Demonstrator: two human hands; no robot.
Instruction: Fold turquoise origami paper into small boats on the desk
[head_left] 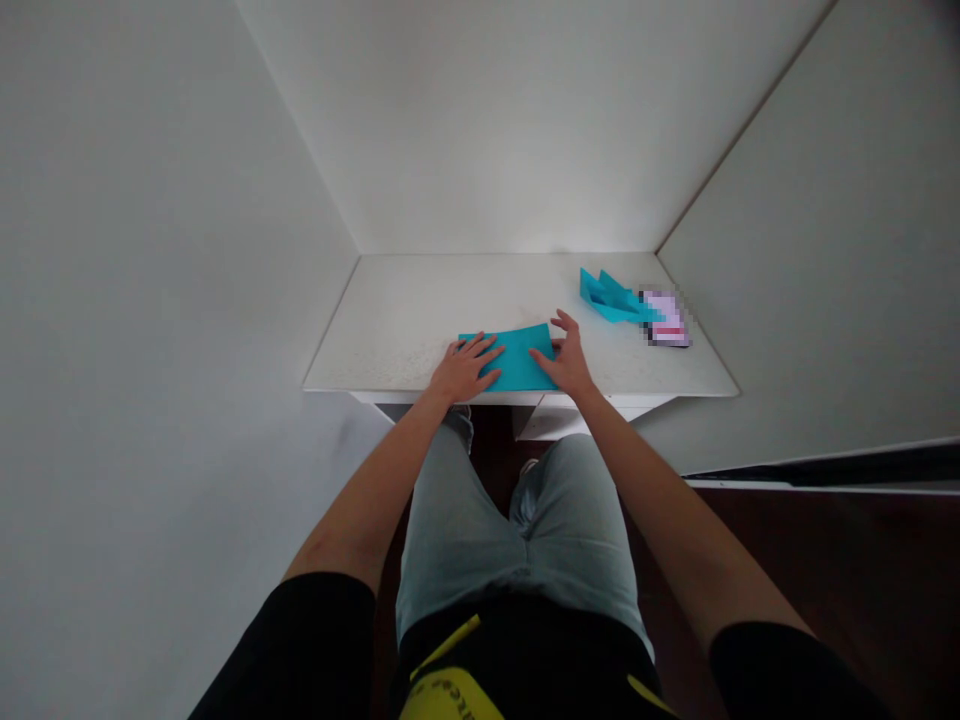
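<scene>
A: Can you read any writing?

B: Not surely. A yellow print [450,697] on the black shirt [536,645] carries dark letters, cut off and too small to make out. The pink item [666,318] at the right of the desk [405,310] is pixelated.

A: How are the arms held?

B: Both reach forward and converge at the desk's near edge. The left hand [459,373] lies palm down, fingers spread over the left part of the blue paper [523,358].

A: And the right hand [568,362]?

B: Spread too, at the right edge, thumb over the paper, index finger reaching past its far right corner.

A: Which way does the paper run?

B: Long axis left to right, along the near edge. A folded blue shape [609,298] sits farther right, touching or overlapping the pink item; I can't tell which.
</scene>
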